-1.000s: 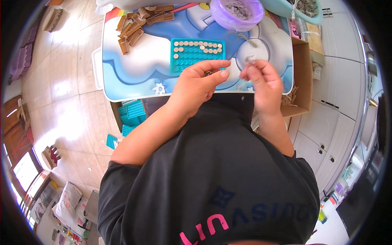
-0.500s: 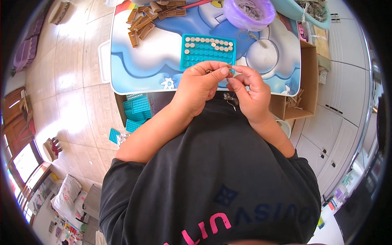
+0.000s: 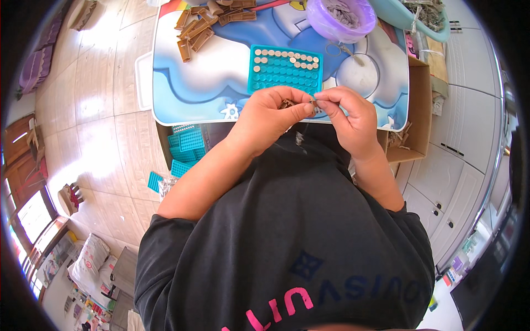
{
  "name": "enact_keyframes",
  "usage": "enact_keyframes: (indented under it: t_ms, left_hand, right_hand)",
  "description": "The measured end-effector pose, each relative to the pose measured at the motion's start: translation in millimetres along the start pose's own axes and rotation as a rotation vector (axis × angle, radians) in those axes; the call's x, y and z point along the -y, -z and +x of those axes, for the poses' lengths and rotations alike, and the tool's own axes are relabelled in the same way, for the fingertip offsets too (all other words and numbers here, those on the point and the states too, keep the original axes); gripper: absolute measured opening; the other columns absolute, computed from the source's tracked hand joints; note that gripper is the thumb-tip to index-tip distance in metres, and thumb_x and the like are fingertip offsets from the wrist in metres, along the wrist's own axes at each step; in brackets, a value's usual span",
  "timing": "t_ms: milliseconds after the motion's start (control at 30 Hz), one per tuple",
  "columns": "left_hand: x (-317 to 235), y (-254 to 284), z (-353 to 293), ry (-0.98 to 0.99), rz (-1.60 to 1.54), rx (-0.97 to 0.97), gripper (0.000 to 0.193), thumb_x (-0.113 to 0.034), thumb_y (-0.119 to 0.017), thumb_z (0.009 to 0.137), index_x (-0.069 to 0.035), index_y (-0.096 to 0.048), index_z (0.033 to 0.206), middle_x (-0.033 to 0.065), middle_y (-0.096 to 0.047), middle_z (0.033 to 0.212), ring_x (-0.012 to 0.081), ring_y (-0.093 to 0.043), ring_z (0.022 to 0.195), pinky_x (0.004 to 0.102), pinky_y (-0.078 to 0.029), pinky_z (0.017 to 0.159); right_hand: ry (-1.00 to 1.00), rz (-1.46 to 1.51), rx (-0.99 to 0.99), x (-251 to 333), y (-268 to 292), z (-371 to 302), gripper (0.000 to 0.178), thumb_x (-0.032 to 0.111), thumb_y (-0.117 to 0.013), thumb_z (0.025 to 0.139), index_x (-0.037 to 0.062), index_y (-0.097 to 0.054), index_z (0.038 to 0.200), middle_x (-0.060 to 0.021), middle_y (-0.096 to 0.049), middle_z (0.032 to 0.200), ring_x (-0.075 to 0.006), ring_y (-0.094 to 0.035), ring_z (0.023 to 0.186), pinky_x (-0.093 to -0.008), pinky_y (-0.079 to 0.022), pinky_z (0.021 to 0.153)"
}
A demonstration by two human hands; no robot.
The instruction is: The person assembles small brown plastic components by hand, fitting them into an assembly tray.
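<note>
Because it bears nearly everything else, your cloud-printed table (image 3: 207, 74) heads the list. Purple-lined basin (image 3: 338, 36): far right, grey material inside, set back probably to leave you working room. Teal tray (image 3: 273, 80): just beyond your hands, presumably for a short reach. Left hand (image 3: 268, 115): curled around something brown (image 3: 286, 104), thumb and forefinger narrowed to a pinch, likely for steadying. Right hand (image 3: 353, 122): fingertips pinched on a tiny piece (image 3: 314, 104), too small to identify, close beside the left fingertips. Brown pieces (image 3: 202, 40): loose heap, far left, apparently set aside. Grey tuft (image 3: 300, 140): hanging below your hands, attachment unclear. Pale discs (image 3: 256, 69): seated in the tray's wells, likely to keep them ordered.
</note>
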State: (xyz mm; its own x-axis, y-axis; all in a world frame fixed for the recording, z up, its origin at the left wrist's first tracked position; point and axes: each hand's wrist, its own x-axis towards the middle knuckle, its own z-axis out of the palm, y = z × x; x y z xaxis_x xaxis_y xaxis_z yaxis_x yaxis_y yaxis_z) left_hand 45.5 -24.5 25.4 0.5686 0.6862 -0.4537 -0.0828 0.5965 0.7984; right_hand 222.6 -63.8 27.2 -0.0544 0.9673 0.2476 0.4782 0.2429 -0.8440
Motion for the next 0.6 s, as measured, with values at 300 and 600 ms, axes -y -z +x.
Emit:
enact_keyframes:
  t_ms: [300, 600]
  left_hand:
    - [7, 17, 7, -0.024, -0.580, 0.099, 0.031, -0.015, -0.048, 0.092, 0.000, -0.046, 0.119, 0.0069, -0.060, 0.094, 0.0106, -0.050, 0.066, 0.0225, -0.040, 0.059]
    - [21, 10, 7, 0.017, -0.787, 0.175, 0.030, -0.021, -0.051, 0.093, -0.002, -0.050, 0.116, 0.0066, -0.060, 0.105, 0.0163, -0.058, 0.098, 0.0343, -0.047, 0.090]
  right_hand:
    - [0.084, 0.161, -0.029, 3, -12, 5, 0.009, 0.000, -0.067, 0.076, 0.0019, -0.063, 0.083, -0.0083, -0.058, 0.084, -0.0190, -0.056, 0.075, -0.0276, -0.045, 0.066]
    - [0.155, 0.072, -0.187, -5, -33, 12, 0.011, -0.001, -0.066, 0.078, 0.0030, -0.064, 0.087, -0.0102, -0.053, 0.099, -0.0167, -0.053, 0.087, -0.0263, -0.045, 0.072]
